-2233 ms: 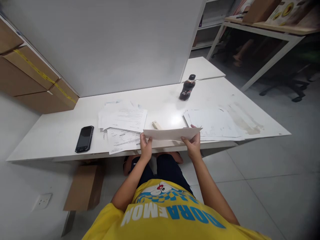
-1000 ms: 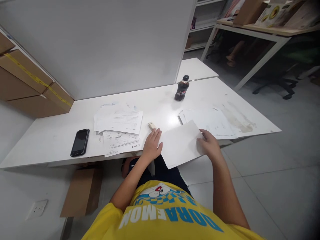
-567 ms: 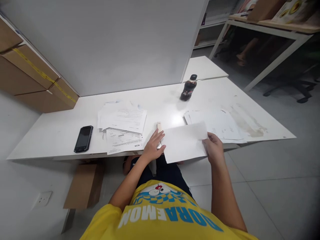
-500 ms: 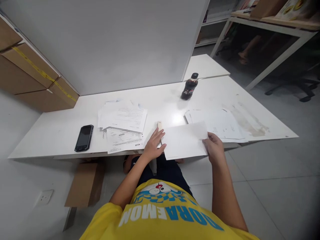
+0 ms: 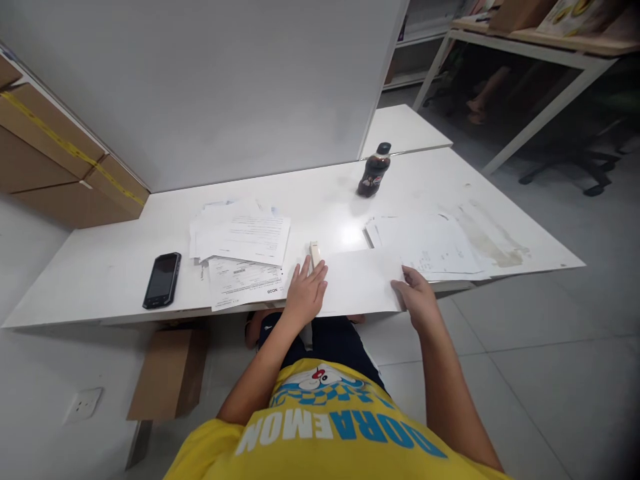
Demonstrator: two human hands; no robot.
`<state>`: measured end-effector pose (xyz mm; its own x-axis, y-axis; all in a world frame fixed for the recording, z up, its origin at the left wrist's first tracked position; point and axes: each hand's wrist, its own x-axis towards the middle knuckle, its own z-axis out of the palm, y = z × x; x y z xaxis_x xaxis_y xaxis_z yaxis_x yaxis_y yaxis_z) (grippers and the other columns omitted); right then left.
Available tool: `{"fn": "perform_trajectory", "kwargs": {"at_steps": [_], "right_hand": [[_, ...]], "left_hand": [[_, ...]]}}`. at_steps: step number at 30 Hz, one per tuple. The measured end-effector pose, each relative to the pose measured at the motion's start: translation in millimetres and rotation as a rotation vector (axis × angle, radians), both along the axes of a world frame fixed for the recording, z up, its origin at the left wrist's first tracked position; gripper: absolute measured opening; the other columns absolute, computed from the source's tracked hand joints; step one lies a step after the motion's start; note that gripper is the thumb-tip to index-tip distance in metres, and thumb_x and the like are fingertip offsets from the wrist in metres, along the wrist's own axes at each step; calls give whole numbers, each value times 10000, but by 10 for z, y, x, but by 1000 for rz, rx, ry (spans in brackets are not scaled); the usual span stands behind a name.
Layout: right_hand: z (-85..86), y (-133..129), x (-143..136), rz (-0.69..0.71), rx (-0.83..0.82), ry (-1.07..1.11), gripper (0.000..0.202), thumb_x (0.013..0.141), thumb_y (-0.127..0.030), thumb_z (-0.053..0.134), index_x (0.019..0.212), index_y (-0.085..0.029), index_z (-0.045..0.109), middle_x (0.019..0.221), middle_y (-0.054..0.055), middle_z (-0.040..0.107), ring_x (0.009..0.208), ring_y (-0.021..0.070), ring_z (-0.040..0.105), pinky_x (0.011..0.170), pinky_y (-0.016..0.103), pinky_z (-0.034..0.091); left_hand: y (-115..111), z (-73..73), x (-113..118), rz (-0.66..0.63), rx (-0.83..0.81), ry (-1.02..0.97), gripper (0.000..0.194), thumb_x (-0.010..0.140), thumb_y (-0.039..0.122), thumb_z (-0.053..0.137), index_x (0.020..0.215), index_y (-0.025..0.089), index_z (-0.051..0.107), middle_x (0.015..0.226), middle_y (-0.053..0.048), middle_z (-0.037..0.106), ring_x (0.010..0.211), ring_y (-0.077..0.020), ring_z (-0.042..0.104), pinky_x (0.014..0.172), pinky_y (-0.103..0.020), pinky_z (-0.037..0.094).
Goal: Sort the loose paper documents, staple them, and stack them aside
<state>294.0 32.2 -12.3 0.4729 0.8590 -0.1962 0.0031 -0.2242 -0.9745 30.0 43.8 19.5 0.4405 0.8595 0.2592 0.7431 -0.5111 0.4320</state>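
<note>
Pinching the white sheet (image 5: 363, 281) by its edge, the right hand (image 5: 419, 298) sits opposite the open left hand (image 5: 304, 293), whose fingertips lie at a cream block (image 5: 315, 251).

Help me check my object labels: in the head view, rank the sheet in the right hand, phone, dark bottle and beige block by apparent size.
1. Sheet, held by the right hand
2. Phone and dark bottle: too alike to rank
3. Beige block, partly covered by the left hand
</note>
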Motion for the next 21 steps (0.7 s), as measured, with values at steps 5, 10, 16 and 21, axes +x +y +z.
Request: {"fn": "perform_trajectory", "kwargs": {"at_steps": [5, 10, 16, 21], "right_hand": [[39, -10, -68, 0, 22, -89, 450, 635, -307, 600, 1069, -200, 653, 990, 39, 689, 803, 190, 602, 722, 309, 470], [184, 72, 27, -1, 102, -174, 438, 636, -343, 604, 1037, -178, 666, 919, 41, 685, 730, 170, 572, 655, 282, 446], [497, 384, 865, -191, 30, -512, 494, 619, -323, 549, 1073, -168, 667, 818, 39, 638, 648, 160, 496, 634, 325, 421], [472, 677, 1444, -233, -10, -630, 355, 526, -201, 553, 855, -209, 687, 883, 109, 608, 914, 303, 542, 865, 524, 361]], "left_hand": [[-68, -7, 109, 62, 16, 46, 487, 1024, 301, 224, 1436, 153, 438, 1513, -67, 430, 1484, -250, 219, 1208, -519, 234], [-50, 65, 49, 13, -9, 61, 511, 1026, 348, 212, 1444, 147, 427, 1527, -55, 414, 1500, -258, 151, 1225, -517, 179], [-40, 96, 43, 12, -39, 11, 528, 1022, 414, 223, 1466, 186, 394, 1541, -62, 393, 1506, -254, 121, 1221, -533, 163], [-96, -13, 83, 1, -14, -73, 553, 1010, 433, 260, 1502, 189, 316, 1565, -103, 340, 1505, -276, 122, 1199, -571, 188]]}}
